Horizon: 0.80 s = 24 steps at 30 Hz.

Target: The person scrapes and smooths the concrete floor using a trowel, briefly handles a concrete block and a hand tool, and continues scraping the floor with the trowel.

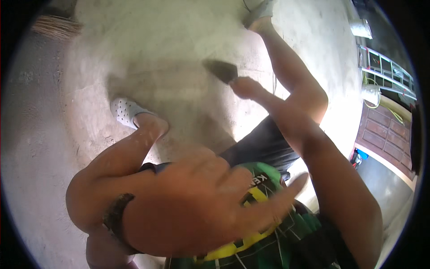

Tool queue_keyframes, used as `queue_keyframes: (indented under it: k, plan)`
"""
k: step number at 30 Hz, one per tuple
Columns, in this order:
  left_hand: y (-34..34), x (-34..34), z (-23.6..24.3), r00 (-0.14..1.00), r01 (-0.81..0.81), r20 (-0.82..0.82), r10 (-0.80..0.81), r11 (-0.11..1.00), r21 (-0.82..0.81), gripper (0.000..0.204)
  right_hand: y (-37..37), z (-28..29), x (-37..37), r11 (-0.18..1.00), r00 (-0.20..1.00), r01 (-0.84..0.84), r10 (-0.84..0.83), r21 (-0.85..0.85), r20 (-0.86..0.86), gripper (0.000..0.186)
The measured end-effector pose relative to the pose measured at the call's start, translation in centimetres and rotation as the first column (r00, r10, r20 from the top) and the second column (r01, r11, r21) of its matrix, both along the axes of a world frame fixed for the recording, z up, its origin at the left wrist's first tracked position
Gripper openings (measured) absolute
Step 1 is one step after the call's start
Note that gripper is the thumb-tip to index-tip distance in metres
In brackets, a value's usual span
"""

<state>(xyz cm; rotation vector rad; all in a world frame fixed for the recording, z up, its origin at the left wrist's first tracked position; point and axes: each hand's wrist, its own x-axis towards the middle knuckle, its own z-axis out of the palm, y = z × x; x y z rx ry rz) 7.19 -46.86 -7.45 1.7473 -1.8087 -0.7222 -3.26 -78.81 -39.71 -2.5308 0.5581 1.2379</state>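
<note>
My right hand [246, 88] is closed round the handle of a trowel [222, 71]. Its dark pointed blade aims left, over the pale concrete floor between my feet. Close up at the bottom, my left hand [201, 201] is slightly blurred, with a dark bracelet [117, 217] at its wrist. One digit stretches out to the right, while the others look partly bent; nothing shows in that hand. The handle is mostly hidden by my right fingers.
My feet, in light clogs [123, 112], stand wide apart on the concrete floor [165, 40]. A straw broom [56, 27] lies at the far left. On the right are a metal ladder [387, 71], white buckets [360, 28] and a brown panelled door [385, 130].
</note>
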Motion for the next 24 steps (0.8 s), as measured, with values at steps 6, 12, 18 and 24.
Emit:
queue_keyframes:
  k: [6, 12, 18, 24]
  plan:
    - [-0.7, -2.5, -2.6, 0.858, -0.228, -0.509, 0.074, 0.942, -0.247, 0.068, -3.6, -0.7, 0.2, 0.951, 0.952, 0.301, -0.295, -0.068, 0.085, 0.061]
    - [-0.6, -2.7, -4.3, 0.917, -0.204, -0.399, 0.003, 0.863, -0.462, 0.078, -1.6, 0.7, 0.7, 0.994, 0.994, -0.103, 0.104, -0.037, 0.045, 0.062]
    - [0.3, -2.0, -2.9, 0.918, -0.209, -0.395, 0.016, 0.869, -0.45, 0.069, -1.2, -1.5, 0.8, 0.986, 0.989, 0.143, -0.144, -0.087, -0.013, 0.066]
    - [-0.2, -2.8, -2.8, 0.922, -0.216, -0.385, 0.036, 0.873, -0.438, 0.049, -6.5, -1.6, -0.8, 0.951, 0.955, 0.287, -0.274, -0.117, 0.11, 0.059]
